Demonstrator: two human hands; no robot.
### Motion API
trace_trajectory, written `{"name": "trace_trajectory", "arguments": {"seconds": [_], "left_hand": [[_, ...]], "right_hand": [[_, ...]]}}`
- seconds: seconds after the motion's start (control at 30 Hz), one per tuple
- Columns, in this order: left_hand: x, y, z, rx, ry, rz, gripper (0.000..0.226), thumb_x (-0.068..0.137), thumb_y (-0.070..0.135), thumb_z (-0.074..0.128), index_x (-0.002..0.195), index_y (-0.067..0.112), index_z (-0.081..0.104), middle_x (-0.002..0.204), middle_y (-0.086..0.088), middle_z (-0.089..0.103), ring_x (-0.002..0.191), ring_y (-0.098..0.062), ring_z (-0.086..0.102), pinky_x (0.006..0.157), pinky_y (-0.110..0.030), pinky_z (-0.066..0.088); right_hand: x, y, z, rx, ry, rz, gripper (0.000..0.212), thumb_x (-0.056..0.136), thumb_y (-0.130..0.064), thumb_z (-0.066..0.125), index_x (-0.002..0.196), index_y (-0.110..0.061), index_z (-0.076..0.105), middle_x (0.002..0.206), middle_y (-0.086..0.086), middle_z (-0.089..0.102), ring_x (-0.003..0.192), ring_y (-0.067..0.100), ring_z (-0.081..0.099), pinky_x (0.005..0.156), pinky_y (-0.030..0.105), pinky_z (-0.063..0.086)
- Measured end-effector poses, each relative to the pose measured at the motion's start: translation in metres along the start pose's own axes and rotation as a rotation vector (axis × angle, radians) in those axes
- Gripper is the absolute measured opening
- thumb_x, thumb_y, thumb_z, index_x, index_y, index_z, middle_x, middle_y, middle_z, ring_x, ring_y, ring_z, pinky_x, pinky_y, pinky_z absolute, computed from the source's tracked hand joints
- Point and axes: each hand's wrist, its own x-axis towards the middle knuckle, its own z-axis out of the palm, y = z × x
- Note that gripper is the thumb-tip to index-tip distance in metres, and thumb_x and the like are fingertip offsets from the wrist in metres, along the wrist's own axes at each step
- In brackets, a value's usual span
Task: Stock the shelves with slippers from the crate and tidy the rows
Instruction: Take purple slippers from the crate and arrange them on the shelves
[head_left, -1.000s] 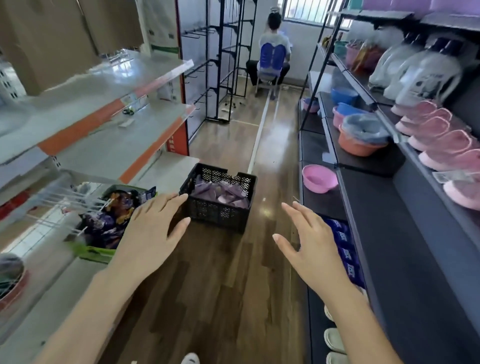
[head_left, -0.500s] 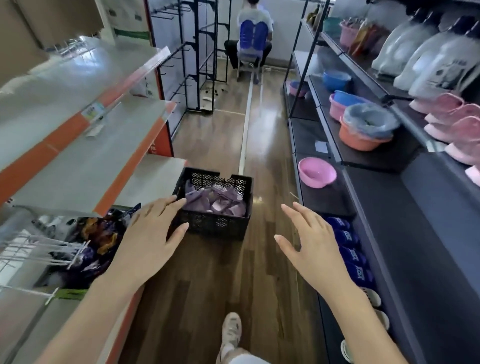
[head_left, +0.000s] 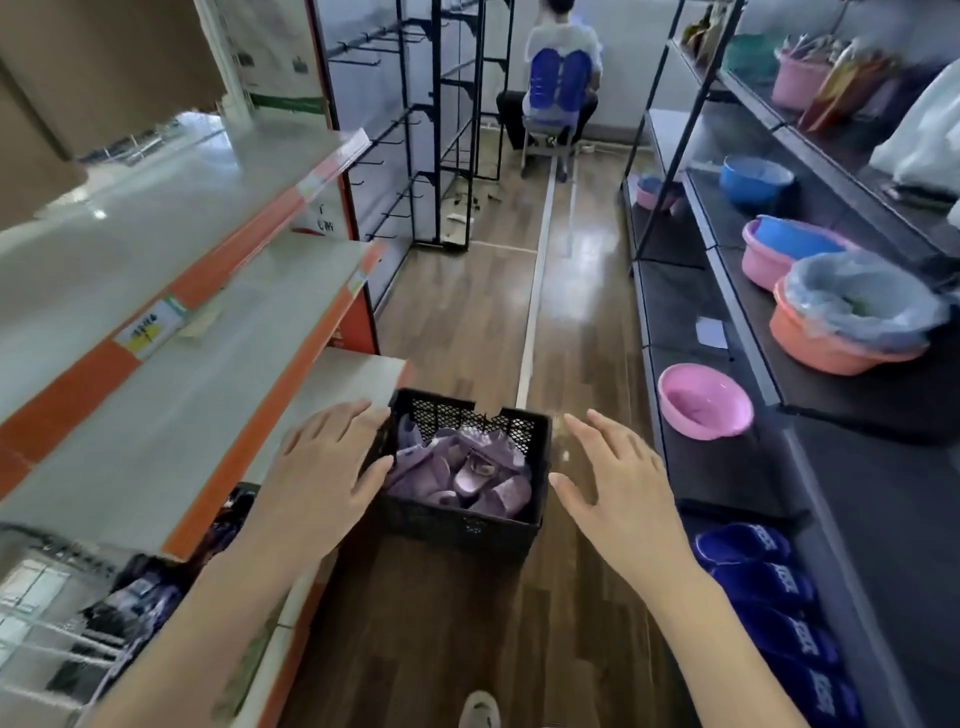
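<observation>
A black mesh crate (head_left: 457, 525) stands on the wooden aisle floor, filled with several purple slippers (head_left: 467, 475). My left hand (head_left: 324, 467) reaches out with straight fingers over the crate's left rim; I cannot tell if it touches. My right hand (head_left: 615, 480) is spread open just right of the crate, apart from it. Both hands hold nothing. Blue slippers (head_left: 769, 587) lie in a row on the dark bottom shelf at the lower right.
Grey shelves with orange edges (head_left: 249, 291) line the left. Dark shelves (head_left: 737, 467) on the right carry a pink basin (head_left: 704, 402), a lined orange basin (head_left: 847, 332) and blue basins. A person sits on a chair (head_left: 558, 93) at the aisle's far end. My shoe (head_left: 480, 712) shows below.
I have stepped closer to the crate, which now lies between my two hands. Both hands stayed spread and reached forward toward its sides.
</observation>
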Motion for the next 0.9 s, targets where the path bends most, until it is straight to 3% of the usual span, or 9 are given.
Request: {"name": "trace_trajectory", "arguments": {"seconds": [0.2,0.33,0.5,0.63,0.9], "left_hand": [[0.065,-0.028,0.015,0.031,-0.023,-0.015,0.044,0.083,0.035,0.046,0.118,0.013,0.060,0.120,-0.008,0.061,0.106,-0.031,0.061,0.083,-0.043,0.049],[0.109,-0.057,0.030,-0.015,-0.046,-0.040,0.047,0.083,0.036,0.045,0.122,0.014,0.058,0.125,-0.007,0.058,0.111,-0.031,0.057,0.089,-0.043,0.044],[0.179,-0.101,0.055,-0.053,-0.069,0.006,0.047,0.082,0.035,0.047,0.122,0.013,0.058,0.125,-0.008,0.058,0.113,-0.031,0.055,0.090,-0.044,0.044],[0.245,-0.140,0.068,-0.098,-0.107,0.085,0.053,0.083,0.042,0.036,0.122,0.012,0.058,0.125,-0.007,0.058,0.114,-0.029,0.054,0.090,-0.043,0.043],[0.338,-0.193,0.110,-0.203,-0.201,0.152,0.062,0.082,0.049,0.030,0.125,0.011,0.056,0.127,-0.008,0.057,0.115,-0.030,0.053,0.096,-0.046,0.043]], "right_hand": [[0.074,0.001,0.019,0.022,-0.047,-0.002,0.054,0.084,-0.031,0.066,0.134,-0.021,0.048,0.139,0.005,0.047,0.129,0.027,0.043,0.107,0.040,0.028],[0.117,-0.001,0.038,0.004,-0.076,0.005,0.054,0.084,-0.032,0.065,0.134,-0.021,0.048,0.140,0.005,0.047,0.130,0.026,0.042,0.105,0.035,0.024],[0.176,-0.011,0.067,-0.011,-0.076,0.077,0.055,0.085,-0.033,0.064,0.136,-0.021,0.046,0.142,0.004,0.045,0.132,0.025,0.039,0.107,0.036,0.023],[0.228,-0.027,0.088,-0.030,-0.079,0.140,0.056,0.087,-0.034,0.061,0.138,-0.022,0.043,0.144,0.003,0.042,0.134,0.022,0.036,0.106,0.029,0.017],[0.305,-0.051,0.130,-0.035,-0.115,0.265,0.056,0.088,-0.037,0.058,0.139,-0.025,0.040,0.145,0.000,0.040,0.135,0.018,0.033,0.111,0.033,0.022]]}}
